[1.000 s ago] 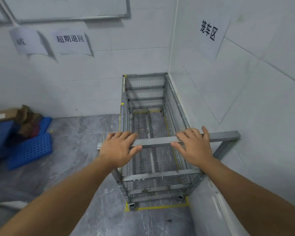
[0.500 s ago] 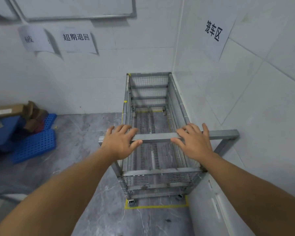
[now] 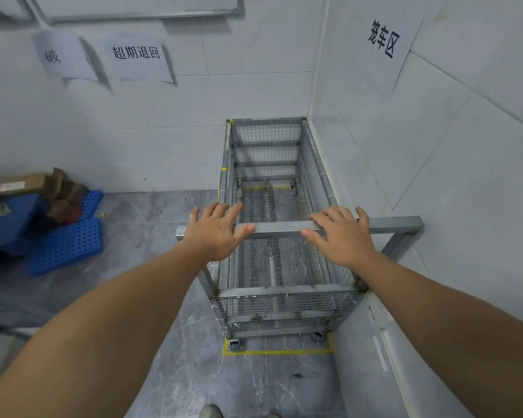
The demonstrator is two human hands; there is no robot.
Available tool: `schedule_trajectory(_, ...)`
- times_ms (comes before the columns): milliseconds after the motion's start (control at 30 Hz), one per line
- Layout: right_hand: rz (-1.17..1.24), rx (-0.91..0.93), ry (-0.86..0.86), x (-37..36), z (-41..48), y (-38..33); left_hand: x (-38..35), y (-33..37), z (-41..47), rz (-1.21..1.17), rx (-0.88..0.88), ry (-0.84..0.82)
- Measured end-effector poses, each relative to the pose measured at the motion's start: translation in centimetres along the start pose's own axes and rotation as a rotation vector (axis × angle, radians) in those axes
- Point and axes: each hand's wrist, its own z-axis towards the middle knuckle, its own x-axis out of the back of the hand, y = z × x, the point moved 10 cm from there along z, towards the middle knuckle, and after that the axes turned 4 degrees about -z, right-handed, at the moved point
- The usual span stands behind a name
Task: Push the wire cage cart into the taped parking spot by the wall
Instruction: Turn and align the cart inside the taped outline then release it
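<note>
The wire cage cart (image 3: 284, 309) stands in the corner with its long side against the right wall and its far end at the back wall. Yellow floor tape (image 3: 278, 352) marks a line just in front of the cart's near wheels, and more tape shows through the mesh floor. The cart's grey handle bar (image 3: 278, 230) runs across at the near end. My left hand (image 3: 216, 233) lies flat on the bar's left part, fingers straight and spread. On the bar's right part my right hand (image 3: 343, 236) also rests flat, with loose fingers.
White tiled walls close the spot at the back and on the right, with paper signs (image 3: 139, 60) on them. Blue perforated plastic panels (image 3: 68, 245) and cardboard boxes (image 3: 27, 184) lie on the grey floor at the left. A shoe tip (image 3: 211, 411) shows at the bottom edge.
The fingers of both hands were curled over the handle bar and now lie straighter and spread. The cart has stayed in the taped corner.
</note>
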Motion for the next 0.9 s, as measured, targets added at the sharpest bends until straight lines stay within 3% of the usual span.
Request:
schedule_trajectory(400, 0.037, -0.062, 0.115, 2.9, -2.1, -3.9, 3.8, 0.5, -3.4, -0.068, -0.038, 0.141)
schedule_trajectory(900, -0.028, -0.136, 0.196, 8.2, -13.5, -13.4, 8.6, -1.4, -17.3, -0.142, -0.108, 0.319)
